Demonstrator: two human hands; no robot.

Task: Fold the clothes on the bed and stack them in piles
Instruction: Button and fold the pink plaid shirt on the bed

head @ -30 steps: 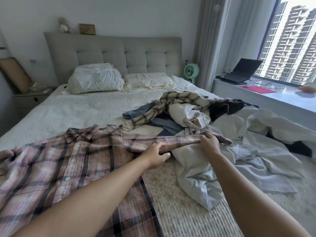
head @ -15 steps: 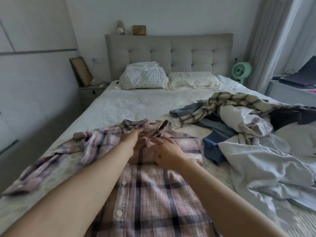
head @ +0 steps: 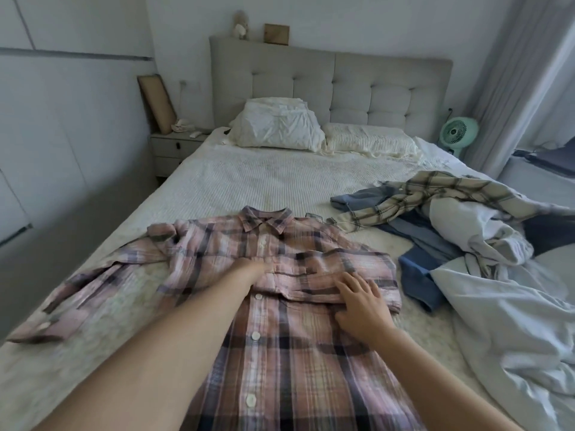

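Note:
A pink plaid shirt (head: 280,353) lies button-side up on the bed (head: 249,181), collar toward the headboard. Its right sleeve is folded across the chest; its left sleeve (head: 93,290) stretches out toward the bed's left edge. My right hand (head: 361,301) rests flat with spread fingers on the folded sleeve. My left hand (head: 249,270) lies on the shirt's chest near the button line; its fingers are blurred and mostly hidden. To the right lies a heap of unfolded clothes (head: 466,225): a beige plaid shirt, blue garments and white and pale blue pieces.
Two pillows (head: 277,126) lie against the grey headboard. A nightstand (head: 174,150) stands left of the bed and a green fan (head: 457,133) at the right by the curtain. The bed's left edge drops to the floor.
The right sleeve, stretched out over the heap a second ago, now lies folded across the shirt's chest. Both hands moved left with it and my view turned left.

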